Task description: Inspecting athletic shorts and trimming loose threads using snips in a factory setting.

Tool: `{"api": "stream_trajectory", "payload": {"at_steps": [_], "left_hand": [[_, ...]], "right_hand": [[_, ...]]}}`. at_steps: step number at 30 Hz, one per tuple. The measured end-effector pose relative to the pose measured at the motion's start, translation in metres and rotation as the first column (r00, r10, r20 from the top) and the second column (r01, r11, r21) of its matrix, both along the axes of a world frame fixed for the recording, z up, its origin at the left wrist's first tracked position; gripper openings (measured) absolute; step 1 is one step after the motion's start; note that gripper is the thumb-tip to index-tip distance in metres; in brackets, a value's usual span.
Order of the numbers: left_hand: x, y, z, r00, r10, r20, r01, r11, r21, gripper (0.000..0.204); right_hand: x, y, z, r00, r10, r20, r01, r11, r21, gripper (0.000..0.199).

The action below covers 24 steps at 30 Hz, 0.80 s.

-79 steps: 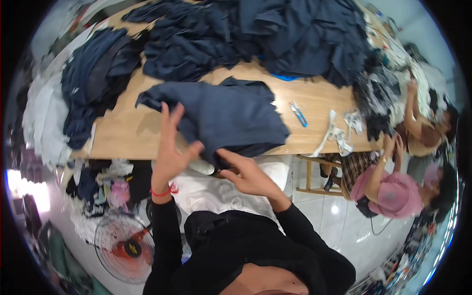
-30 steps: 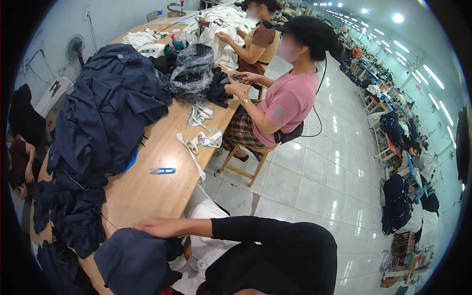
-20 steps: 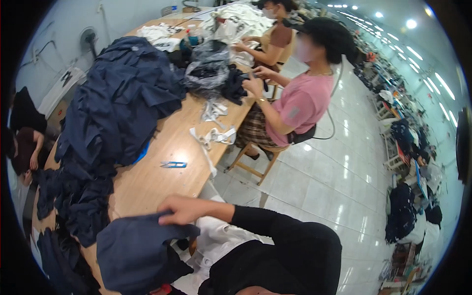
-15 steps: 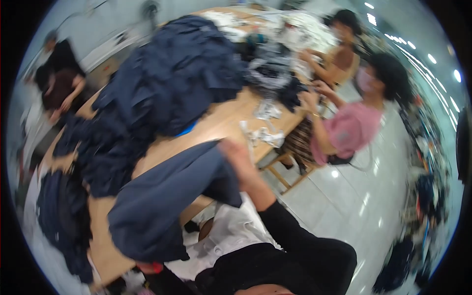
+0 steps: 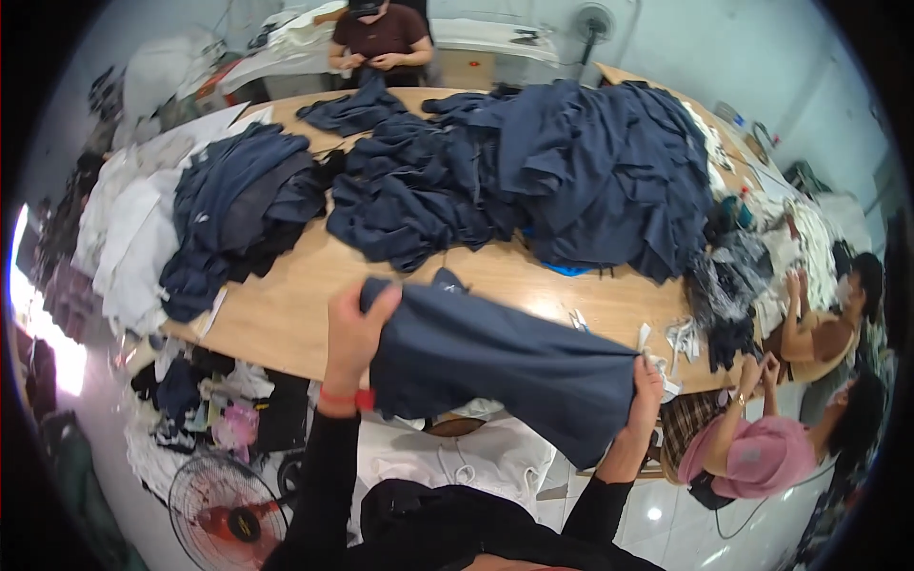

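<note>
A dark navy garment (image 5: 495,352) is stretched out above the near side of the wooden table (image 5: 276,309); its exact kind I cannot tell. At its left end my left hand (image 5: 350,333) grips the upper edge, the thumb on top and a red band around the wrist. The far right corner is pinched in my right hand (image 5: 646,388). A small dark piece of cloth (image 5: 447,283) with a white mark shows just beyond the garment's upper edge. White strips (image 5: 682,341) lie on the table near my right hand.
A big heap of navy garments (image 5: 590,171) fills the table's far side, and a smaller pile (image 5: 243,200) lies left beside white cloth (image 5: 133,247). Co-workers sit at the right, one in a pink top (image 5: 752,443); another person (image 5: 381,43) is opposite. A fan (image 5: 228,514) stands lower left.
My view has swung left and levelled. The garment, earlier hanging at a slant and hiding most of my left hand, is now spread sideways between both hands.
</note>
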State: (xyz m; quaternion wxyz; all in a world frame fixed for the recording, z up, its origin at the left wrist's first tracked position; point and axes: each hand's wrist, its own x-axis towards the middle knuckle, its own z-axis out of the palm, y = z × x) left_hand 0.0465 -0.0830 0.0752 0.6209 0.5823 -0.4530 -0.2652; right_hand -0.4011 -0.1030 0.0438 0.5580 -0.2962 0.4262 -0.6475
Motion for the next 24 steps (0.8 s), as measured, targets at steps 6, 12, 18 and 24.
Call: {"api": "stream_trajectory", "payload": {"at_steps": [6,12,18,24], "left_hand": [[0.049,-0.108,0.000,0.638,0.431,0.638,-0.370,0.899,-0.237,0.042],[-0.025,0.007,-0.104,0.906,-0.023,0.423,0.015,1.000,0.024,0.030],[-0.107,0.063,-0.126,0.776,-0.429,0.461,0.394,0.902,0.177,0.047],[-0.161,0.032,-0.124,0.899,-0.434,0.063,0.411,0.883,0.225,0.048]], "right_hand": [[0.047,-0.022,-0.007,0.930,0.235,-0.282,-0.262,0.963,-0.061,0.020],[0.074,0.018,-0.119,0.798,0.398,-0.452,-0.333,0.917,0.219,0.046],[0.055,0.021,-0.156,0.793,0.420,-0.442,-0.284,0.896,0.342,0.039],[0.087,0.004,-0.104,0.835,0.523,-0.172,-0.483,0.845,0.228,0.021]]}}
